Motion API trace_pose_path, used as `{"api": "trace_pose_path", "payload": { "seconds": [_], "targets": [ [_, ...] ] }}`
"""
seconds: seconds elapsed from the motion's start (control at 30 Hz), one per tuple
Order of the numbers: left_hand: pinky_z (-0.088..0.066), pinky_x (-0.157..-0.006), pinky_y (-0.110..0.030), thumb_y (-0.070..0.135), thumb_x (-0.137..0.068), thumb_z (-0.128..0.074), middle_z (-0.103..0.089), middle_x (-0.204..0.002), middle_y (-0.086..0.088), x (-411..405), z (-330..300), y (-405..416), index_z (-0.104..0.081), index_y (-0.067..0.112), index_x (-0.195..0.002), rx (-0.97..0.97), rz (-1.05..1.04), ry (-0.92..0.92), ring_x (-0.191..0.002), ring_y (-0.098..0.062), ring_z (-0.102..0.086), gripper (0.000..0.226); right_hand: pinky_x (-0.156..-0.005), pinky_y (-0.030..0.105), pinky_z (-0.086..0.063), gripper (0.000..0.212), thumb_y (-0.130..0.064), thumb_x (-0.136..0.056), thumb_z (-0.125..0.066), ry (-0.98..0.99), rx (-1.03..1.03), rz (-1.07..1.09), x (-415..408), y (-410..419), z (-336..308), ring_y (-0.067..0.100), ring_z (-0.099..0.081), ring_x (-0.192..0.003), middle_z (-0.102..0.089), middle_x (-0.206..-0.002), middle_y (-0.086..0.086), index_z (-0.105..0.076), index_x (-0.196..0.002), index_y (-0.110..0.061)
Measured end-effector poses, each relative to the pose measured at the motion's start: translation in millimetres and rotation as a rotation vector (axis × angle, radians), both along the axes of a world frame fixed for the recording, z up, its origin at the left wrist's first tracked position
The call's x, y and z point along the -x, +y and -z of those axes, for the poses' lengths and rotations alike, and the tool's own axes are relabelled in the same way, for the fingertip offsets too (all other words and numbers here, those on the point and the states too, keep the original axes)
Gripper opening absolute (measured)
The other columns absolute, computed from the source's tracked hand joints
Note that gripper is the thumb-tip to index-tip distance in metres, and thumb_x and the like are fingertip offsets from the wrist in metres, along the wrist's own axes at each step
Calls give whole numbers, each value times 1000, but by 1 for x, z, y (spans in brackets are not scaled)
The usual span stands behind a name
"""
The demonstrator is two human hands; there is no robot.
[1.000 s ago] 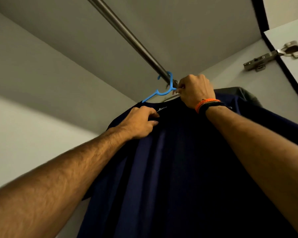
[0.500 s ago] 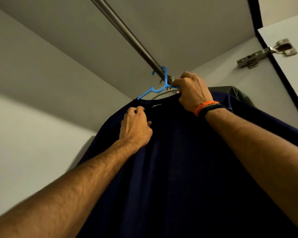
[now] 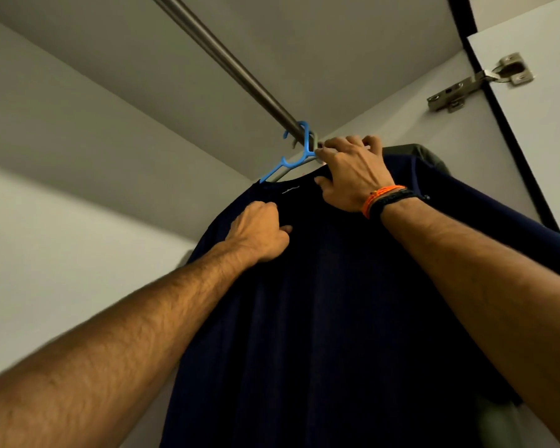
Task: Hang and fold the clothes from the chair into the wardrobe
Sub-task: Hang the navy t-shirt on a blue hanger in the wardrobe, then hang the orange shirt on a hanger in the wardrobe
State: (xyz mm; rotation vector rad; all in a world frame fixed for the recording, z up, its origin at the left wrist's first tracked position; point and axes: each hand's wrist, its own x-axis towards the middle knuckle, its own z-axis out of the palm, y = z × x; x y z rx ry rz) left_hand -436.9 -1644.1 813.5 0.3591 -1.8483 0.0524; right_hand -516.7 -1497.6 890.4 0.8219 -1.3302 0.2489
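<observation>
My right hand [image 3: 353, 173] pinches the blue hanger [image 3: 291, 156] hooked on the rail [image 3: 240, 72] and my left hand [image 3: 259, 234] grips the navy shirt [image 3: 320, 318] – one hard tug could pull it off.

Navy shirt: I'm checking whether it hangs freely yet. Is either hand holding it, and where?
Yes. The left hand grips the navy shirt below its collar; the right hand holds it at the collar.

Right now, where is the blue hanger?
In the head view, the blue hanger is hooked over the metal rail near the top centre, just left of the right hand, with the navy shirt draped below it.
</observation>
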Motion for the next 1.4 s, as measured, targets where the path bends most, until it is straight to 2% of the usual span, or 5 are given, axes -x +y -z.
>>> {"api": "trace_pose_path", "payload": {
  "seconds": [0.33, 0.53, 0.87, 1.2, 1.4],
  "targets": [
    [-51, -93, -42, 50, -89, -63, -59, -122, -7, -40, 49, 32, -56, 13, -123, -18, -25, 41, -108, -25, -57, 51, -103, 46, -36, 55, -41, -90, -58, -62, -48, -215, -32, 18, 65, 28, -43, -127, -47, -141, 7, -51, -136, -13],
    [-43, -104, -41, 50, -91, -61, -49, -141, -15, -78, 85, 57, -45, 8, -141, -46, -34, -7, -129, -33, -48, 67, -102, 45, -42, 50, -38, -89, -62, -198, -36, -327, -59, 38, 121, 27, -47, -122, -52, -133, 6, -55, -132, -12],
    [-46, -104, -40, 49, -91, -62, -45, -145, -11, -143, 214, 118, -42, 14, -144, -142, 244, -150, -127, -25, -51, 67, -90, 41, -50, 41, -33, -84, -67, -431, -44, -327, -125, 114, 280, 24, -57, -106, -56, -121, 5, -62, -119, -12],
    [-47, -103, -41, 43, -92, -63, -48, -142, -8, -135, 380, 260, -47, 16, -140, -344, 548, -366, -124, -23, -53, 58, -80, 41, -53, 35, -33, -86, -65, -816, -6, -105, -161, 284, 483, 24, -61, -94, -59, -113, 7, -63, -113, -12],
    [-47, -103, -44, 44, -91, -64, -51, -139, -9, -117, 518, 412, -50, 16, -136, -439, 755, -694, -122, -25, -54, 55, -80, 36, -54, 38, -36, -87, -69, -1085, 155, 113, -191, 451, 618, 18, -62, -91, -59, -117, 5, -63, -117, -12]
  ]
}}
